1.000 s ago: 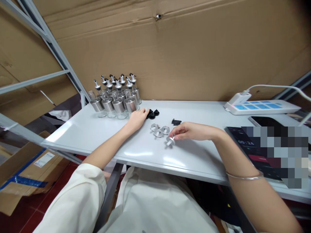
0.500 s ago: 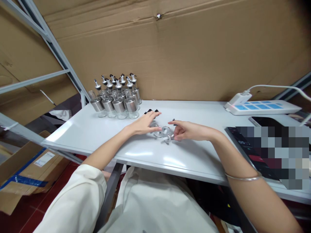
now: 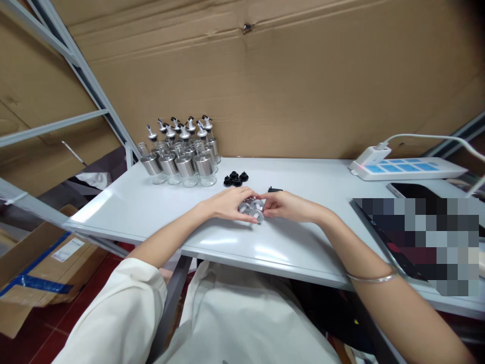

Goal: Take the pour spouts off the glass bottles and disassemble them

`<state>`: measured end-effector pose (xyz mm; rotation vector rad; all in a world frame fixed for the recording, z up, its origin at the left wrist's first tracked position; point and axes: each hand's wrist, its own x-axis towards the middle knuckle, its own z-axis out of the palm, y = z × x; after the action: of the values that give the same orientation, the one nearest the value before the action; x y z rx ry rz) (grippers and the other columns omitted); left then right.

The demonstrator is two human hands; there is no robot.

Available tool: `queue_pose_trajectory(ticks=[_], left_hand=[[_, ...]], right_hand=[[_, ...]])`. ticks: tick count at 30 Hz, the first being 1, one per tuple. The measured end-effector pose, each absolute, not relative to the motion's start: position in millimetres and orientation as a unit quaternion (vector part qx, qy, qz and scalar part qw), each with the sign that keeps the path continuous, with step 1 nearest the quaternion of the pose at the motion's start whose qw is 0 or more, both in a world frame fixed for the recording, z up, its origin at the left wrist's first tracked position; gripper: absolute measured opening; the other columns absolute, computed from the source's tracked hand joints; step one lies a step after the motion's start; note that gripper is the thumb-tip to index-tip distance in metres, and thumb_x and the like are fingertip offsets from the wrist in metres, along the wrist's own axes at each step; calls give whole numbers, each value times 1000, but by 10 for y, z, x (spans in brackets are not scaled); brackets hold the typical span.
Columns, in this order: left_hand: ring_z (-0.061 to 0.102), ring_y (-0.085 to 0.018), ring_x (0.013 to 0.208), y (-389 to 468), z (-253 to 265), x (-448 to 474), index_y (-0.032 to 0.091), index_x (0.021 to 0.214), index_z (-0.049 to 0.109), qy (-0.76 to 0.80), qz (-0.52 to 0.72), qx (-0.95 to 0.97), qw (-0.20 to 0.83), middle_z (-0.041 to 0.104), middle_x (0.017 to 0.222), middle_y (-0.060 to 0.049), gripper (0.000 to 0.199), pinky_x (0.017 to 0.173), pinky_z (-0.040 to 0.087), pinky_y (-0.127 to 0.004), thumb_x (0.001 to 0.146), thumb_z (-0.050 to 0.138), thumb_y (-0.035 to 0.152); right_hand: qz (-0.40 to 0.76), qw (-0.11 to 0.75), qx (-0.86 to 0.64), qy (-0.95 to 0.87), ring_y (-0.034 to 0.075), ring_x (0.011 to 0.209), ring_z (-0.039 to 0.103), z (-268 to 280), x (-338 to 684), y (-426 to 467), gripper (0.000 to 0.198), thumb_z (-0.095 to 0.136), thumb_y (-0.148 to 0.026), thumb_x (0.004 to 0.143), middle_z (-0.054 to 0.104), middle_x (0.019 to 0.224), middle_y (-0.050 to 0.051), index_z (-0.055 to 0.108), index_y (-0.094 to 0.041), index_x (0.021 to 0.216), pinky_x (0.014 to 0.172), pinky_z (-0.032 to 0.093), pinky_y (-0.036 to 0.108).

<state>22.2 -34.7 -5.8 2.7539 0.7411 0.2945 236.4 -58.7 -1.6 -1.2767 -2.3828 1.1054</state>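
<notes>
Several silver pourer caps with pale stems lie bunched together on the white table. My left hand is curved around the bunch, thumb on the near side and fingers on the far side. From the right, my right hand presses its curled fingers against the same caps, so both hands hold the bunch between them. Just beyond my left fingers sits a small group of black stoppers. Some small black parts lie behind my right hand. My fingers partly hide the caps.
Glass bottles with steel sleeves stand at the back left, the rear ones topped with pourers. At the right lie a power strip, a dark phone and a partly blurred screen. Cardboard lines the back.
My left hand has drawn back towards me from over the black stoppers, uncovering them, and closed around the silver caps. The caps are bunched tighter; my right hand has moved slightly left.
</notes>
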Motion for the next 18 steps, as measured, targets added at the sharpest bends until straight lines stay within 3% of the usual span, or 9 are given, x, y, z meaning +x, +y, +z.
queue_pose_trajectory(ticks=[9, 18], left_hand=[[55, -19, 84, -287, -30, 142, 16, 99, 55, 257, 84, 958, 93, 59, 96, -7, 52, 76, 41, -29, 79, 50, 63], [58, -23, 94, -254, -38, 122, 14, 110, 57, 247, 102, 961, 68, 61, 106, -11, 56, 82, 42, -33, 87, 37, 61]], right_hand=[[415, 125, -415, -800, 18, 78, 64, 37, 2316, -650, 50, 57, -28, 78, 71, 91, 8, 54, -13, 126, 73, 49, 32], [415, 136, -433, -789, 19, 78, 63, 3, 2340, -608, 60, 59, -29, 77, 70, 92, 9, 46, -14, 134, 74, 48, 33]])
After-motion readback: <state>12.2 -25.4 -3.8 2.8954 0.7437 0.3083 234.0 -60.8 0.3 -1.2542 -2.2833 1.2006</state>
